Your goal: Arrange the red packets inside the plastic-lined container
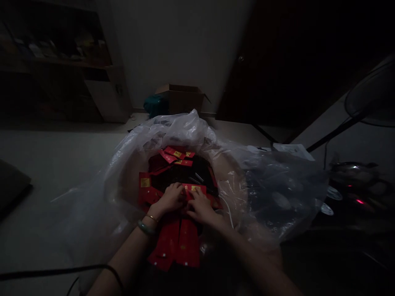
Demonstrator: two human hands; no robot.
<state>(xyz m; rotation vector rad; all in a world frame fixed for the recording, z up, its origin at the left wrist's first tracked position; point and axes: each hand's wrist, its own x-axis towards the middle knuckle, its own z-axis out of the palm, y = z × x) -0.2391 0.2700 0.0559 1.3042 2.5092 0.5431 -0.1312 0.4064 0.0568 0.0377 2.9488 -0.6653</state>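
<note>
Both hands meet over a heap of red packets (pixel 189 242) with small gold labels, in the middle of the view. My left hand (pixel 172 198), with a thin bracelet and a green bangle on its wrist, has its fingers curled at the left side of one red packet (pixel 200 188). At the right side of that packet, my right hand (pixel 201 206) bends its fingers and thumb round it; the fingertips are partly hidden in the dim light. More red packets (pixel 177 154) lie beyond the hands, around a dark, shiny patch.
A large clear plastic bag (pixel 185 127) spreads open around the packets. Behind it stand a cardboard box (pixel 185 98) and a teal bag (pixel 156 105) by the wall. To the right are a fan (pixel 373 94) and a red light (pixel 359 201). A black cable (pixel 61 271) crosses the lower left.
</note>
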